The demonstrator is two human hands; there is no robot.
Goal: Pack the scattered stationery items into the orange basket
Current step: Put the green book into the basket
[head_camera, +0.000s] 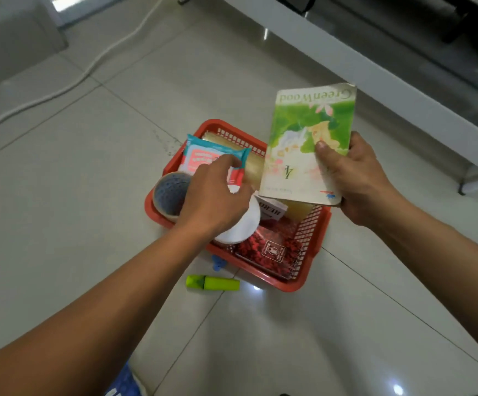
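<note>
Packing is mostly done: the orange basket (294, 287) on the floor tiles already holds a tape roll (169, 192), a wipes pack (203, 155), a red spiral notebook (269, 252) and a small box (272, 210). My right hand (357, 181) grips a worn green paperback (309, 138), tilted above the basket's far side. My left hand (217, 198) reaches among the contents; whether it grips anything I cannot tell. A green highlighter (212, 282) lies outside, just beside the rim.

"GreenWood" runs upside down along the far edge of the book (309, 138), with a "4" lower on its cover. In the basket (286, 284), a white box (272, 208) toward the right wall reads "HERO". Print on the wipes pack (206, 158) and the notebook (272, 252) emblem is too blurred to read.
</note>
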